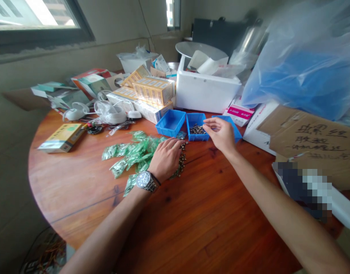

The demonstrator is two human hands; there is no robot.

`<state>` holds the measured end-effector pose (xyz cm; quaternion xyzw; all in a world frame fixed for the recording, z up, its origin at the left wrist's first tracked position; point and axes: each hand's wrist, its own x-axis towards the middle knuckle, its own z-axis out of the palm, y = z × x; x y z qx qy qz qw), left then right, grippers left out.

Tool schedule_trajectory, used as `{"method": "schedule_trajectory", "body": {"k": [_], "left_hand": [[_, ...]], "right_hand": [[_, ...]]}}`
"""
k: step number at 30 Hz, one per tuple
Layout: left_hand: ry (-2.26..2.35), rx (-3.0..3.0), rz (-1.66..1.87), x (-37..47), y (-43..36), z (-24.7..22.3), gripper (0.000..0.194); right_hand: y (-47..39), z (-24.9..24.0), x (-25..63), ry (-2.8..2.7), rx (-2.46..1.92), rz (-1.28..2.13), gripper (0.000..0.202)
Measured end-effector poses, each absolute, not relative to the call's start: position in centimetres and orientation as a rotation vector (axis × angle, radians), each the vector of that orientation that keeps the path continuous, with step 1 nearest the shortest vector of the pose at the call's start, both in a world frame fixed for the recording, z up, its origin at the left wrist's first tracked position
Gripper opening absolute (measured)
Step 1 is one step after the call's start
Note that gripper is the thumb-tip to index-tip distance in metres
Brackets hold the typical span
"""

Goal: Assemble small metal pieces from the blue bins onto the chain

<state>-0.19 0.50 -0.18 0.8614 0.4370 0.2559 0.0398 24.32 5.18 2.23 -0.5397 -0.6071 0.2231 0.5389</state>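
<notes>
My left hand [166, 158], with a watch [146, 181] on its wrist, is palm down at the right edge of a pile of small green plastic packets [139, 150]. Loose small metal pieces [181, 161] lie beside its fingertips; what is under the palm is hidden. My right hand [219, 133] hovers at the right rim of the middle blue bin [198, 137], its thumb and fingertips pinched together. Anything between them is too small to tell. That bin holds many small metal pieces [197, 129]. On its left stands another blue bin [170, 123], and a third blue bin [237, 131] is partly behind my right hand.
Yellow boxes [153, 91] and a white foam box [207, 91] stand behind the bins. White round devices [112, 113] and a yellow carton [63, 137] lie at the left. Cardboard [312, 137] and a large plastic bag [303, 72] are on the right.
</notes>
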Motion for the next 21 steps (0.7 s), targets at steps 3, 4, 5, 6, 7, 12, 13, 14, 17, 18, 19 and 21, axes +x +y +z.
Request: {"method": "schedule_trajectory", "body": {"k": [3,4,5,6,7,12,13,14,17,18,19,21], "left_hand": [[1.346,2.635,0.776,-0.1,0.4,-0.1,0.04],[1.344,2.636,0.777,-0.1,0.4,0.0,0.04],[1.341,2.636,0.778,-0.1,0.4,0.0,0.04],[1.337,2.636,0.778,0.0,0.4,0.0,0.039],[1.331,2.635,0.772,0.0,0.3,0.0,0.039],[1.346,2.632,0.756,0.2,0.3,-0.1,0.04],[1.349,2.634,0.758,0.2,0.3,-0.2,0.04],[1.35,2.636,0.759,0.2,0.3,-0.2,0.039],[1.346,2.636,0.752,0.2,0.3,-0.1,0.039],[1.346,2.634,0.747,0.2,0.3,-0.1,0.039],[1.348,2.631,0.741,0.2,0.3,-0.1,0.04],[1.354,2.623,0.735,0.2,0.3,-0.1,0.041]], "right_hand": [[4.2,2.5,23.6,-1.579,-1.357,0.398,0.027],[3.0,2.4,23.0,-1.616,-1.356,0.383,0.024],[1.6,2.3,22.2,-1.647,-1.332,0.417,0.021],[0.0,2.0,21.4,-1.684,-1.297,0.494,0.017],[-1.7,1.8,20.6,-1.756,-1.267,0.588,0.013],[-6.9,-0.4,17.6,-2.063,-1.284,0.638,0.014],[-7.1,-0.8,17.3,-2.09,-1.313,0.6,0.015],[-7.2,-1.2,17.1,-2.109,-1.339,0.562,0.014],[-7.1,-1.9,16.9,-2.123,-1.38,0.487,0.012],[-7.1,-2.0,16.9,-2.115,-1.377,0.478,0.011],[-7.0,-2.0,16.9,-2.099,-1.364,0.48,0.011],[-7.0,-2.0,17.1,-2.034,-1.322,0.536,0.011]]}}
